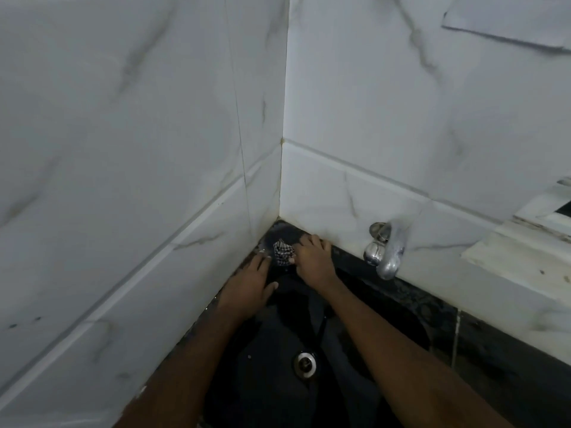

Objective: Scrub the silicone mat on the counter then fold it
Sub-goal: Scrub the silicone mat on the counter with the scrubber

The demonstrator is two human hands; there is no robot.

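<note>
Head view, looking down into a dark corner between two marbled tile walls (139,149). Both arms reach over a black sink (278,396), drain (305,364) showing below.

Left hand (250,285) lies flat, fingers spread and holding nothing, likely pinning the mat (285,234), a dark sheet on the counter in the corner.

Right hand (313,257) is curled, knuckles up, fingers closed on a checkered cloth (282,252) pressed to the mat; probably the scrubbing stroke.

Tap (384,251) juts from the right wall, near that hand.

Mat edges merge with the dark counter; its extent is unclear. Fingertips are hidden under the right hand. Dirt or suds cannot be made out.
</note>
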